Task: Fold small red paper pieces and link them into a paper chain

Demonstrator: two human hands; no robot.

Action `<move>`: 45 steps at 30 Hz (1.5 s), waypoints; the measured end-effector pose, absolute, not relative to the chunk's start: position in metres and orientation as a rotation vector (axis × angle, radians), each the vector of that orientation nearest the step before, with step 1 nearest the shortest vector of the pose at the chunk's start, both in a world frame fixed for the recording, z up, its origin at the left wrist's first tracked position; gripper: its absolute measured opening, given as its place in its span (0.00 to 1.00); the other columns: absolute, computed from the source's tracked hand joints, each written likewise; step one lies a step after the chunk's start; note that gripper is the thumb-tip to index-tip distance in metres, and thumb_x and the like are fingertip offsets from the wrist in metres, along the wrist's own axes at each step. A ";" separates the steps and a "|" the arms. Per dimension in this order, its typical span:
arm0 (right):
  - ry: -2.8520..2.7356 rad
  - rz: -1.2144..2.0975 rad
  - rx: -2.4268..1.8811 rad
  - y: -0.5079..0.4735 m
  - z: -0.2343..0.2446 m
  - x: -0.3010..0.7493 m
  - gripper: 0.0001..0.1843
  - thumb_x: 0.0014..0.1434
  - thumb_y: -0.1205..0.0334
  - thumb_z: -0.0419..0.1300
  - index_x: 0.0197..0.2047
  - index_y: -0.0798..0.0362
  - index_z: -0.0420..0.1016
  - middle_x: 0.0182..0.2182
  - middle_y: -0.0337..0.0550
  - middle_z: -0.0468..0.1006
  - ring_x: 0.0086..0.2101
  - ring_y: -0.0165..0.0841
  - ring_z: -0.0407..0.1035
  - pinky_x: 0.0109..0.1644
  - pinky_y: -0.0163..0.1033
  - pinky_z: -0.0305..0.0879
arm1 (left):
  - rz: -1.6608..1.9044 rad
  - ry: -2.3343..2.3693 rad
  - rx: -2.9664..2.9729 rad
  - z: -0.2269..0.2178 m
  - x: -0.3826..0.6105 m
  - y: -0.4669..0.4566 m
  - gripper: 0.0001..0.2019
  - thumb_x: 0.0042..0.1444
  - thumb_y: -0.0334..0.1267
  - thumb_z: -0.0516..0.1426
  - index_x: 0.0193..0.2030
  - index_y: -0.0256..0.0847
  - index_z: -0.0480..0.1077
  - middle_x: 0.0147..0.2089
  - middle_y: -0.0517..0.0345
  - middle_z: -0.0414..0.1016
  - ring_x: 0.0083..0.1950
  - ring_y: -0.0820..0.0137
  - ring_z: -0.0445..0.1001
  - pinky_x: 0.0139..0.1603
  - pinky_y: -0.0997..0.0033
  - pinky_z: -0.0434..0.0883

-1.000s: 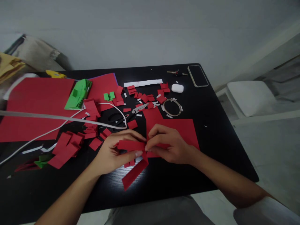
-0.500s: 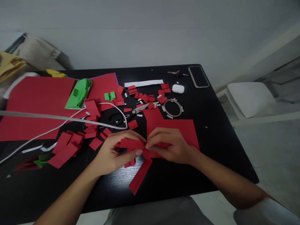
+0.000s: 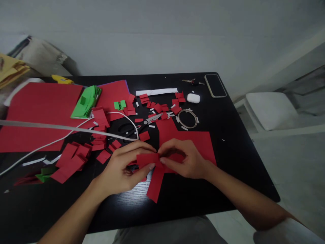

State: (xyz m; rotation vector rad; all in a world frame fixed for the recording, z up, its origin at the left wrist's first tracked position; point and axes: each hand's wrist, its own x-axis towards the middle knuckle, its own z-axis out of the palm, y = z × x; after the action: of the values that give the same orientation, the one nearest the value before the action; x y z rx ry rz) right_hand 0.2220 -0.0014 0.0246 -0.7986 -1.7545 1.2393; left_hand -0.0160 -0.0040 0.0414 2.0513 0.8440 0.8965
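Note:
Between my two hands is a red paper strip piece (image 3: 156,184), one arm pointing left and another hanging down toward the table's front edge. My left hand (image 3: 127,166) pinches its left arm, thumb in front and fingers behind. At the place where the arms meet, my right hand (image 3: 181,157) grips it between thumb and fingertips. The fingers hide part of the joint. A large red sheet (image 3: 198,140) lies under and behind my right hand. Small folded red pieces (image 3: 103,156) lie left of my left hand, and some show partly beneath it.
Scissors (image 3: 146,122), a tape ring (image 3: 188,118) and small white scraps lie behind my hands. A white cable (image 3: 76,128) crosses from the left. Green folded paper (image 3: 86,101), a white case (image 3: 193,98), keys (image 3: 193,81) and a phone (image 3: 215,85) are farther back on the black table.
The hanging arm of the red paper has swung to the right and turned its flat side more toward me. Its left arm has shifted slightly right. Both hands keep their grip.

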 end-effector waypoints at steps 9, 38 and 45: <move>-1.835 1.272 -0.783 -0.001 0.025 0.223 0.16 0.57 0.61 0.76 0.47 0.54 0.81 0.38 0.44 0.86 0.35 0.33 0.82 0.42 0.36 0.83 | 0.954 0.753 2.220 0.039 -0.019 -0.007 0.13 0.60 0.23 0.62 0.50 0.39 0.77 0.50 0.49 0.80 0.50 0.65 0.80 0.49 0.67 0.79; -1.931 1.117 -0.840 -0.002 0.020 0.226 0.13 0.58 0.68 0.73 0.46 0.52 0.81 0.38 0.42 0.88 0.38 0.32 0.84 0.45 0.32 0.80 | 0.743 0.805 2.136 0.047 -0.028 -0.005 0.17 0.57 0.23 0.58 0.53 0.39 0.72 0.53 0.49 0.78 0.53 0.66 0.79 0.52 0.70 0.77; -2.077 0.998 -0.773 -0.004 0.017 0.226 0.13 0.60 0.66 0.72 0.47 0.51 0.80 0.41 0.41 0.89 0.40 0.33 0.85 0.47 0.33 0.79 | 0.587 1.012 1.715 0.054 -0.031 0.003 0.16 0.72 0.35 0.47 0.43 0.41 0.76 0.41 0.57 0.81 0.42 0.70 0.79 0.45 0.71 0.74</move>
State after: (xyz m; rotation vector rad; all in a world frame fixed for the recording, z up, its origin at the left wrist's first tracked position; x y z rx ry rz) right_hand 0.2256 -0.0044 0.0170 -0.7726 -2.0774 0.9980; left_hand -0.0313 0.0028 0.0542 1.7146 1.0117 0.5870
